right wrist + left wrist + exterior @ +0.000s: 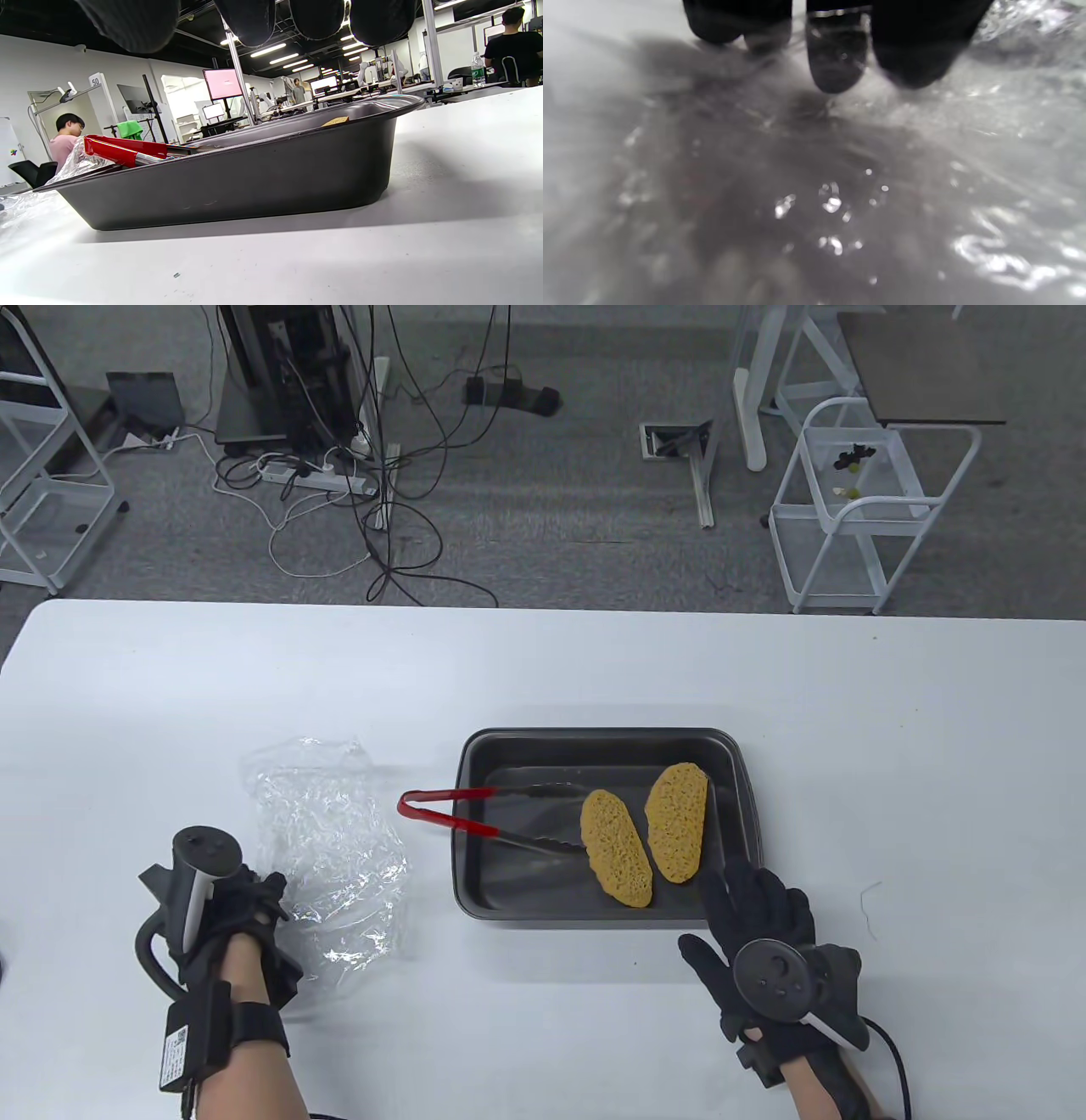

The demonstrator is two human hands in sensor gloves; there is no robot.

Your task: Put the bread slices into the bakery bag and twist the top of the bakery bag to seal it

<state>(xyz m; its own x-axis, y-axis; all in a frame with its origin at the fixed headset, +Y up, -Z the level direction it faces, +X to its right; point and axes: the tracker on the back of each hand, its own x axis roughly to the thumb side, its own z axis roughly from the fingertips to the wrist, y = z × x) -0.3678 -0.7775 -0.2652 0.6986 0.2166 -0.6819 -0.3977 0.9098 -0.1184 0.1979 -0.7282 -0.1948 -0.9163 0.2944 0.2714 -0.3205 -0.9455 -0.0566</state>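
Bread slices, two: left slice (617, 849) and right slice (677, 823), lie side by side in the dark baking tray (594, 742) on the white table (543, 670). Red-handled tongs (475, 813) rest with tips in the tray, handles over its left rim. Clear bakery bag (331, 848) lies crumpled left of the tray (empty, flat). Left hand (225, 920) at the bag's left edge, fingertips (835, 63) on the plastic, grip unclear. Right hand (768, 937) flat, fingers spread, beside the tray's near right corner.
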